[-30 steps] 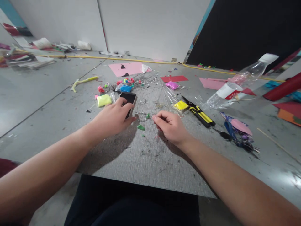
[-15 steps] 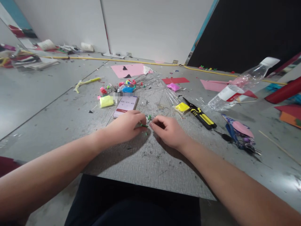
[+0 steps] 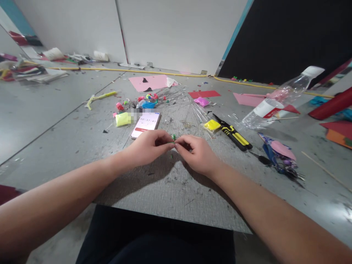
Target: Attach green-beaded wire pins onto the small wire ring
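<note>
My left hand and my right hand meet at the fingertips over the grey table, both in a pinch. A small green piece, perhaps modelling clay, shows just above where the fingertips touch; most of what they grip is hidden. Beyond my left hand lies a phone with a running timer on its screen. A tiny green scrap is on the table just below the fingers.
Black and yellow pliers and a yellow packet lie to the right. A tilted plastic bottle is farther right. Behind the phone are a pale yellow packet, small coloured pieces and pink paper. Keys lie at the right.
My left hand has moved slightly right, bringing its fingertips against those of my right hand. The green bit it pinched is now mostly covered. The phone's timer has advanced one second.
</note>
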Available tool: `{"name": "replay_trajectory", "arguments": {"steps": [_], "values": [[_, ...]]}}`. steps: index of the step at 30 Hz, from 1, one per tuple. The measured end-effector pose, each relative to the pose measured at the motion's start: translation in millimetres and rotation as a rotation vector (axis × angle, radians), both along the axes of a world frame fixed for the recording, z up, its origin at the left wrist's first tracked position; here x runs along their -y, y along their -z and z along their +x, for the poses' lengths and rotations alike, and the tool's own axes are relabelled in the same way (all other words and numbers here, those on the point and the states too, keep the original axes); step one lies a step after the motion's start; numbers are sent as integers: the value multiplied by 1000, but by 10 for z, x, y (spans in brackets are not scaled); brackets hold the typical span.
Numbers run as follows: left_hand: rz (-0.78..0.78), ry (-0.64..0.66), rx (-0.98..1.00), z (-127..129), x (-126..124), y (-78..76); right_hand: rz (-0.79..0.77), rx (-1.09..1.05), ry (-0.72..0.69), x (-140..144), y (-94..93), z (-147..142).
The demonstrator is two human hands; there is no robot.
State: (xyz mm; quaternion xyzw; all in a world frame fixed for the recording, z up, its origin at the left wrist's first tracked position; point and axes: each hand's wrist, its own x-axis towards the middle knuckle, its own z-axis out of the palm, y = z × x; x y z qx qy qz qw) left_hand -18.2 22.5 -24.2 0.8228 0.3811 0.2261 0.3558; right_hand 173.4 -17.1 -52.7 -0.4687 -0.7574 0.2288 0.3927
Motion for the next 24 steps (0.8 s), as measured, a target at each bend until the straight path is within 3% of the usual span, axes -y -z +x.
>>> {"name": "replay_trajectory", "arguments": {"steps": [5,10,14,19,24], "values": [[-59,5,26,17,2,0,64,65,-6,14,-16,-14],[-45,30,-99,-27,-25,-30,85,-66,147,-14,-20,46],[88,79,-253,-63,-41,-32,42,-159,215,-52,-12,79],[307,16,-320,-61,-80,15,28,-202,195,-53,17,32],[337,24,-360,-51,-98,33,-79,-219,115,-29,48,10]]}}
